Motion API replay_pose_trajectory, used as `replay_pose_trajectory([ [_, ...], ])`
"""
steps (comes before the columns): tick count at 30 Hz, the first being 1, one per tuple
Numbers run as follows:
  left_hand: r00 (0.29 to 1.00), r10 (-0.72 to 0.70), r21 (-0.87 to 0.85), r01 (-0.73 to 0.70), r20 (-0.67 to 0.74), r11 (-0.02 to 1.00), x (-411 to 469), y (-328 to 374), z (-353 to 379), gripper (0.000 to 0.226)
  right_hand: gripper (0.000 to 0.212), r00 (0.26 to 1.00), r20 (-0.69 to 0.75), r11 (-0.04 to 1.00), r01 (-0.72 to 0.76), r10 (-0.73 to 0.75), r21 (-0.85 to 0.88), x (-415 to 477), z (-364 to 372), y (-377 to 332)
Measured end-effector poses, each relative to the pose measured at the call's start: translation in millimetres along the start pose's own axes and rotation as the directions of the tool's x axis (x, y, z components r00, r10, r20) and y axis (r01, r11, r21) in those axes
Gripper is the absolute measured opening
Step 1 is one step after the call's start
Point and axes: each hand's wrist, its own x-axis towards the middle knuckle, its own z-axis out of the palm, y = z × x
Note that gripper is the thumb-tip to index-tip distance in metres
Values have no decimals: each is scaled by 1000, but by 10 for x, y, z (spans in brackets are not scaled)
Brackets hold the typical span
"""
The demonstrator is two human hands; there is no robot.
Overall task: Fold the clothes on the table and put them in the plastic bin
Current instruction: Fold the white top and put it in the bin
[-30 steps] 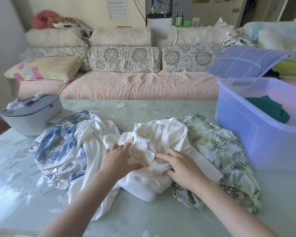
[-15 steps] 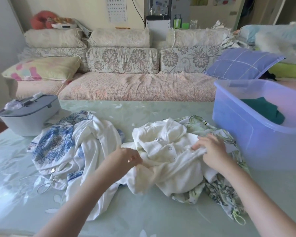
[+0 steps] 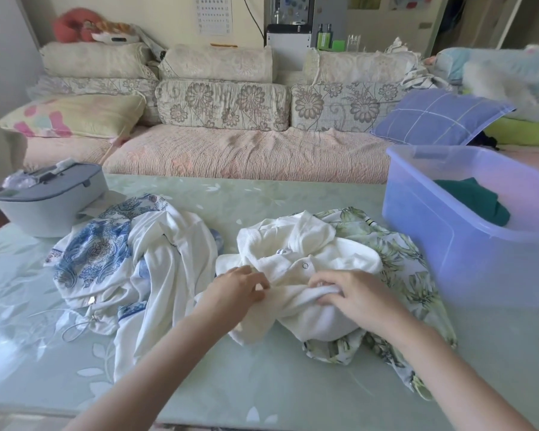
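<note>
While left hand (image 3: 235, 287) pinches cream top (image 3: 305, 262), right hand (image 3: 352, 298) grips.

Left hand (image 3: 240, 286) pinches, right hand (image 3: 358, 298) grips white garment (image 3: 318, 248).

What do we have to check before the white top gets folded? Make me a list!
1. Left hand has a grip on the white top: ok, it pinches the fabric.
2. Right hand has a grip too: ok, its fingers curl round a bunched fold.
3. White top lies flat: not ok, it is crumpled.
4. White top is free of other clothes: not ok, it lies on the leafy green shirt.
5. Bare table in front for spreading: ok.
6. Plastic bin has room: ok, only a dark green garment shows inside.
</note>
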Motion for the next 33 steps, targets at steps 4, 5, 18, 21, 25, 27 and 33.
replay_pose_trajectory([
  [4,994,-89,-102,83,-63,991,51,-107,-192,18,28,998,-49,940,-14,33,341,-43,-176,99],
  [5,986,-110,-126,94,-122,988,51,-143,-260,17,29,998,-64,903,1,29,430,-57,-247,115],
  [18,923,-251,-8,265,292,964,-104,-336,-459,29,42,974,117,964,-210,193,161,-163,-314,505],
  [21,884,-323,-92,373,339,923,-108,-332,-380,29,18,971,-59,958,-219,234,187,-132,-300,397],
  [25,903,-425,-75,429,60,900,-58,-383,-238,31,25,954,1,952,-299,300,69,-69,-74,309],
  [27,899,-434,-58,437,52,898,-25,-373,-191,47,36,955,36,956,-293,294,-30,-12,9,277],
  [33,909,-410,-463,397,76,793,184,-289,-67,21,54,946,173,961,-273,276,-42,115,78,198],
])
